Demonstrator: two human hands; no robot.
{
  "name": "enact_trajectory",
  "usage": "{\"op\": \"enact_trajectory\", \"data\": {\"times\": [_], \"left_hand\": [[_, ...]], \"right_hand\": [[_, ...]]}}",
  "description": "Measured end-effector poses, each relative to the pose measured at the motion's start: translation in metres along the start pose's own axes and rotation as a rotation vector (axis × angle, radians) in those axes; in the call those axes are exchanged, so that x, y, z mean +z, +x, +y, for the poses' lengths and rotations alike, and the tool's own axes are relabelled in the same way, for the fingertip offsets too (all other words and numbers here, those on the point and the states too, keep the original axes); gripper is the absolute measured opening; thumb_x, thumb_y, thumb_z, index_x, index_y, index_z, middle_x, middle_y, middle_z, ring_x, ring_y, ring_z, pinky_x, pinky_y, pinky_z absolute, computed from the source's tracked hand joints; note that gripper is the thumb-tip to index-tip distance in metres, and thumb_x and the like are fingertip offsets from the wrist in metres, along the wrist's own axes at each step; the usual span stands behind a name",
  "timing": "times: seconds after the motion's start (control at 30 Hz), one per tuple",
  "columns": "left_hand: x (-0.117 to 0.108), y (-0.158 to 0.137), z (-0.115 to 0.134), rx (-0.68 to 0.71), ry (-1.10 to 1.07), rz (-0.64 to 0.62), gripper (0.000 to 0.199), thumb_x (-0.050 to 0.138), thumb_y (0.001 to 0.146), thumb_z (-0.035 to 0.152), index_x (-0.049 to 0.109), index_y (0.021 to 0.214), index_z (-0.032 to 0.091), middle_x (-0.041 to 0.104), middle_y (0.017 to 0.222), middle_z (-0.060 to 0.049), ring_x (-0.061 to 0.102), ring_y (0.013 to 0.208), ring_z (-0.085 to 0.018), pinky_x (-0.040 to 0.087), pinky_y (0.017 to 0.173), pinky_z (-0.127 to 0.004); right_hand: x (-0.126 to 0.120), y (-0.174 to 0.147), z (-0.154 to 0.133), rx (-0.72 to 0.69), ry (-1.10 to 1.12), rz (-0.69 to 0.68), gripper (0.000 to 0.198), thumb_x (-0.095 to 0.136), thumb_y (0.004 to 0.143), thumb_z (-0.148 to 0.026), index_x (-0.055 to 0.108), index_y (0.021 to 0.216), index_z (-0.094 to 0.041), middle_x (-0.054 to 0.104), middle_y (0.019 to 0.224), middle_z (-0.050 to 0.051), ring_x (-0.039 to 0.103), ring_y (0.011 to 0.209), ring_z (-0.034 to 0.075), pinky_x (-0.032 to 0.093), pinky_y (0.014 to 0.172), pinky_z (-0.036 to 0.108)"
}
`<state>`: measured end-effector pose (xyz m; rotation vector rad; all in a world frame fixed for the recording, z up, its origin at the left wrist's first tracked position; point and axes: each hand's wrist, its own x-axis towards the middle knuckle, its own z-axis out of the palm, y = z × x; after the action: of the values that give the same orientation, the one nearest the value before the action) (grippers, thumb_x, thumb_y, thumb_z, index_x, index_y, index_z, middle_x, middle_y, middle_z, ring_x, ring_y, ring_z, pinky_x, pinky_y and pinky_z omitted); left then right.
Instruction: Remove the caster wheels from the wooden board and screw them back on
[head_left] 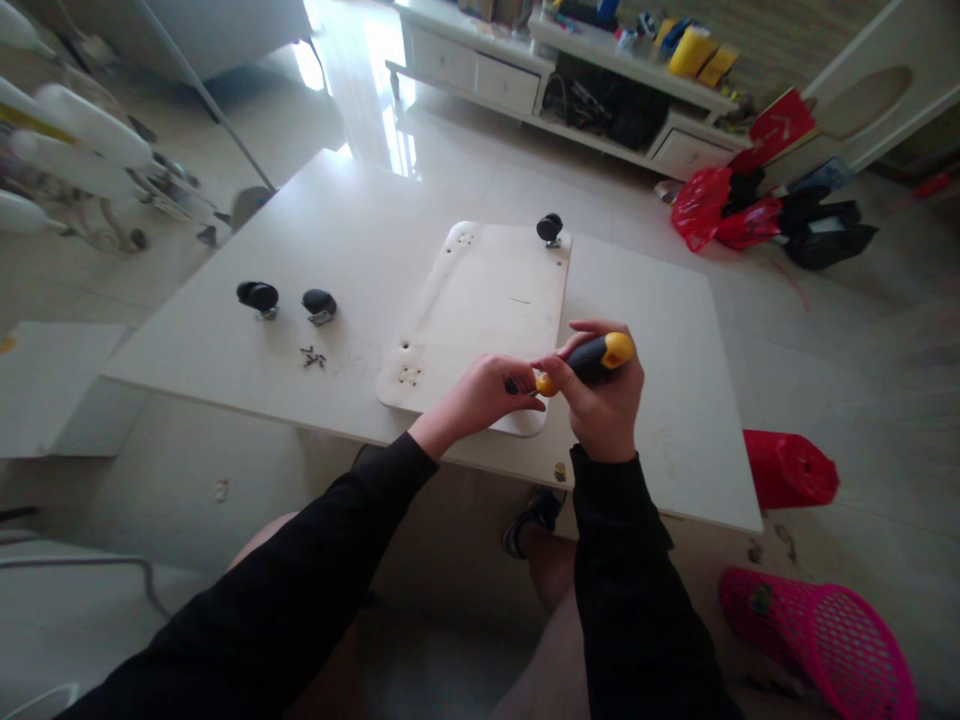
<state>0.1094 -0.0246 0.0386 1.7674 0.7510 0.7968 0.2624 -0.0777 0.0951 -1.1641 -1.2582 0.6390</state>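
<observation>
My right hand is wrapped round a screwdriver with a black and yellow handle, its front end pointing left toward my other hand. My left hand is closed at the near right corner of a white board, its fingers round a small black caster that is mostly hidden. The screwdriver's tip is hard to make out between the hands. A black caster wheel stands on the board's far right corner. Screw holes show at both left corners.
On the white table, left of the board, lie two loose casters and several screws. A pink basket and a red bin are on the floor at the right. A white cabinet stands behind.
</observation>
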Motion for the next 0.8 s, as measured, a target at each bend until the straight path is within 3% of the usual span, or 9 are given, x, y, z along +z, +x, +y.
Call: {"op": "enact_trajectory", "data": {"times": [0.1,0.23,0.4,0.57,0.8], "left_hand": [[-0.011,-0.001,0.007,0.094,0.120,-0.045,0.025,0.088,0.079,0.023,0.079,0.102,0.020,0.080,0.107,-0.007,0.072,0.101,-0.023,0.054,0.098,-0.040],[-0.019,-0.007,0.011,0.187,0.418,-0.124,0.028,0.078,0.081,0.013,0.079,0.106,0.025,0.070,0.141,-0.008,0.058,0.137,-0.032,0.033,0.124,-0.057],[-0.011,-0.011,0.001,0.285,0.695,-0.198,0.020,0.071,0.088,0.008,0.080,0.096,0.024,0.063,0.153,-0.009,0.047,0.150,-0.034,0.027,0.127,-0.058],[0.000,-0.010,-0.008,0.329,0.836,-0.203,0.019,0.066,0.094,0.007,0.076,0.087,0.022,0.064,0.153,-0.008,0.046,0.153,-0.032,0.025,0.128,-0.057],[0.004,-0.010,-0.015,0.344,0.933,-0.185,0.018,0.062,0.099,0.009,0.075,0.093,0.021,0.063,0.155,-0.011,0.047,0.153,-0.031,0.026,0.129,-0.055]], "right_hand": [[-0.005,0.003,0.002,-0.015,0.061,0.130,0.041,0.089,0.082,-0.047,0.063,0.112,-0.034,0.063,0.086,-0.006,0.073,0.068,0.015,0.064,0.068,0.035],[-0.024,0.012,0.006,-0.048,0.069,0.331,0.039,0.088,0.082,-0.045,0.059,0.105,-0.031,0.059,0.083,-0.009,0.070,0.057,0.012,0.063,0.059,0.030],[-0.048,0.018,0.013,-0.044,0.087,0.493,0.039,0.087,0.082,-0.042,0.057,0.101,-0.027,0.057,0.075,-0.012,0.066,0.046,0.010,0.057,0.048,0.025],[-0.053,0.013,0.019,0.002,0.110,0.482,0.039,0.090,0.078,-0.038,0.059,0.098,-0.025,0.060,0.073,-0.012,0.066,0.045,0.010,0.058,0.046,0.025],[-0.053,0.008,0.022,0.030,0.077,0.470,0.039,0.090,0.077,-0.041,0.059,0.097,-0.026,0.060,0.074,-0.012,0.067,0.046,0.010,0.059,0.047,0.025]]}}
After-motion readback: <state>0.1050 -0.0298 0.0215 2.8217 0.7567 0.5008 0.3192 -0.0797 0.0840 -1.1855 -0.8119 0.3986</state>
